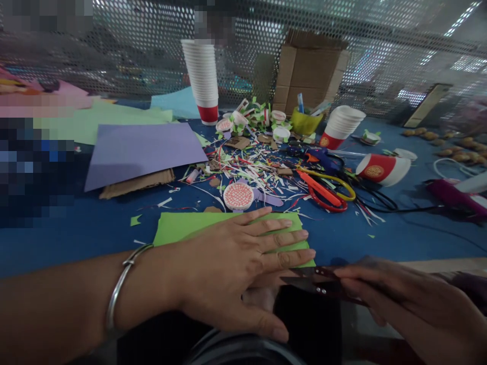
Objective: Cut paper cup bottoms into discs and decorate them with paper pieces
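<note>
My left hand (228,258) lies palm down with fingers spread on a bright green sheet of paper (186,223) at the table's near edge. A silver bangle circles that wrist. In my right hand (403,299), at the lower right, is a pair of scissors (327,281) with dark red, riveted handles. Their two pointed blades are slightly apart and point left, just below the green paper's near corner and my left fingertips. Right behind the paper sits a round white disc (238,196) with a red pattern and purple paper strips.
Paper scraps (254,159) cover the middle of the blue table (418,235). Orange-handled scissors (323,192), a cable and a tipped paper cup (384,170) lie right. Purple paper (144,152) is left. A tall cup stack (201,81) and cardboard (308,71) stand behind, before a perforated screen.
</note>
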Tool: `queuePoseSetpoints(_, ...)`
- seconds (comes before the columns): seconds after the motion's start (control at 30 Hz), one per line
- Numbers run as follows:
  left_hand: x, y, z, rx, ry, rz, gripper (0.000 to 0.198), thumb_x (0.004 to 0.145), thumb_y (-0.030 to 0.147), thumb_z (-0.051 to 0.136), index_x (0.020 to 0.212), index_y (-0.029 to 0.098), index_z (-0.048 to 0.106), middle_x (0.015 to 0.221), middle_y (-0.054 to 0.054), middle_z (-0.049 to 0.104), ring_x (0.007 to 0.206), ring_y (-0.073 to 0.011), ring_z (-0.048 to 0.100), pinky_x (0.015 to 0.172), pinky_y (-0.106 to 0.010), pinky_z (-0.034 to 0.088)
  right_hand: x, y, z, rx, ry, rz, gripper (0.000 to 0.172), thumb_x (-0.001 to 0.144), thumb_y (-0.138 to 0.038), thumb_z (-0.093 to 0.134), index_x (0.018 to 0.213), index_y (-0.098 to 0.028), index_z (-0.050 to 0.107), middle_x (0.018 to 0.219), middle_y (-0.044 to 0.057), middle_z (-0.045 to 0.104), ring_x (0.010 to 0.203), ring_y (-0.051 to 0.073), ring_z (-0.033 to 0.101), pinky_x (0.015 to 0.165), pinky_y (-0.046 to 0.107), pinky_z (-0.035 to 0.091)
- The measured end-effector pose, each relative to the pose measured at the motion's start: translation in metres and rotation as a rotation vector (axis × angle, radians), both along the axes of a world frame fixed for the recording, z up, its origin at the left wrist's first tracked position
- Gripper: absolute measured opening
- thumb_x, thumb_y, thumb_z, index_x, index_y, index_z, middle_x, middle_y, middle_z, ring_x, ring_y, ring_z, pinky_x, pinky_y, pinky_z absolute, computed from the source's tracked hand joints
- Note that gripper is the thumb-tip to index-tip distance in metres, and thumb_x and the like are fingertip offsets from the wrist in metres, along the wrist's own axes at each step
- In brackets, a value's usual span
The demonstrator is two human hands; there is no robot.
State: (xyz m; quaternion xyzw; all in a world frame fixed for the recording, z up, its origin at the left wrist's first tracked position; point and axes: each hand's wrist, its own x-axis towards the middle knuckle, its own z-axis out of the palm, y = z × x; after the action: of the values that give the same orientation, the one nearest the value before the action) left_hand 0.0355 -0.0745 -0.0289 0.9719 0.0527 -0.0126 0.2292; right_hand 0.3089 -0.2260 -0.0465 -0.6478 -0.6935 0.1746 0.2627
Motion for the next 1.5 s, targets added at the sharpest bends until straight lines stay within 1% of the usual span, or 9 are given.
queuePoseSetpoints(0.23,0.0,-0.002,0.001,-0.014,0.01,0.011,0.083,0.091,0.067,0.054,0.161,0.028,0.032,0.171,0.0,0.021,0.16,-0.0261,0.015,0.131,-0.047,-0.001,-0.015,0.002,0.001,0.001,-0.031,0.052,0.016,0.094,-0.04,0.066,0.099,-0.034,0.08,0.08,-0.005,0.079,0.05,0.006,0.067,0.052,0.009,0.053)
queuePoseSetpoints(0.4,0.002,-0.002,0.001,-0.001,-0.023,0.021,0.088,0.091,0.073,0.05,0.163,0.028,0.027,0.17,0.0,0.023,0.159,-0.0249,0.017,0.131,-0.049,0.0,-0.03,-0.002,-0.003,0.014,0.035,-0.048,0.021,0.096,-0.045,0.063,0.099,-0.034,0.08,0.068,-0.007,0.073,0.048,0.007,0.063,0.056,0.012,0.055)
queuePoseSetpoints(0.5,-0.003,-0.002,0.008,0.023,-0.03,0.001,0.091,0.091,0.071,0.052,0.164,0.025,0.024,0.171,-0.001,0.019,0.159,-0.0247,0.016,0.131,-0.048,0.001,-0.033,-0.004,-0.003,0.039,0.006,-0.039,0.02,0.096,-0.043,0.062,0.099,-0.034,0.08,0.074,-0.006,0.076,0.05,0.007,0.065,0.055,0.013,0.054)
queuePoseSetpoints(0.6,-0.022,-0.006,0.017,0.1,-0.025,0.017,0.082,0.096,0.065,0.05,0.164,0.03,0.021,0.172,0.002,0.014,0.159,-0.0201,0.016,0.132,-0.041,0.005,-0.03,-0.005,-0.002,0.067,-0.056,0.004,0.018,0.096,-0.04,0.063,0.099,-0.033,0.079,0.083,-0.005,0.079,0.057,0.009,0.07,0.055,0.013,0.055)
queuePoseSetpoints(0.67,-0.043,-0.012,0.02,0.177,-0.002,0.11,0.072,0.098,0.06,0.049,0.162,0.036,0.025,0.17,0.005,0.02,0.158,-0.02,0.023,0.132,-0.041,0.01,-0.027,-0.004,-0.003,0.073,-0.065,0.024,0.016,0.096,-0.04,0.064,0.1,-0.034,0.079,0.082,-0.005,0.079,0.06,0.01,0.072,0.056,0.012,0.056)
queuePoseSetpoints(0.87,-0.086,-0.022,0.007,0.297,0.054,0.153,0.073,0.096,0.055,0.057,0.161,0.037,0.028,0.167,0.002,0.032,0.151,-0.0225,0.039,0.126,-0.038,0.03,-0.021,-0.001,-0.007,0.095,-0.091,0.056,0.016,0.096,-0.041,0.063,0.103,-0.036,0.077,0.085,-0.008,0.08,0.065,0.009,0.076,0.059,0.009,0.057)
queuePoseSetpoints(1.03,-0.086,-0.021,-0.002,0.244,0.035,0.179,0.077,0.094,0.059,0.059,0.161,0.039,0.027,0.167,0.004,0.03,0.154,-0.024,0.034,0.128,-0.039,0.027,-0.018,0.001,-0.005,0.091,-0.203,0.129,0.017,0.095,-0.037,0.065,0.108,-0.036,0.075,0.09,-0.008,0.082,0.068,0.01,0.078,0.058,0.008,0.057)
queuePoseSetpoints(1.23,-0.088,-0.02,-0.001,0.211,0.06,0.169,0.079,0.095,0.063,0.054,0.163,0.038,0.023,0.17,0.004,0.023,0.156,-0.0244,0.028,0.13,-0.041,0.02,-0.024,0.004,-0.003,0.094,-0.212,0.166,0.016,0.096,-0.035,0.064,0.106,-0.035,0.076,0.089,-0.007,0.082,0.067,0.01,0.078,0.06,0.008,0.058)
queuePoseSetpoints(1.5,-0.091,-0.021,0.0,0.165,0.023,0.168,0.08,0.093,0.064,0.056,0.162,0.036,0.026,0.169,0.003,0.025,0.155,-0.0236,0.03,0.131,-0.039,0.02,-0.031,0.004,-0.004,0.103,-0.225,0.156,0.019,0.095,-0.036,0.063,0.103,-0.032,0.079,0.093,-0.002,0.083,0.071,0.014,0.079,0.065,0.013,0.062)
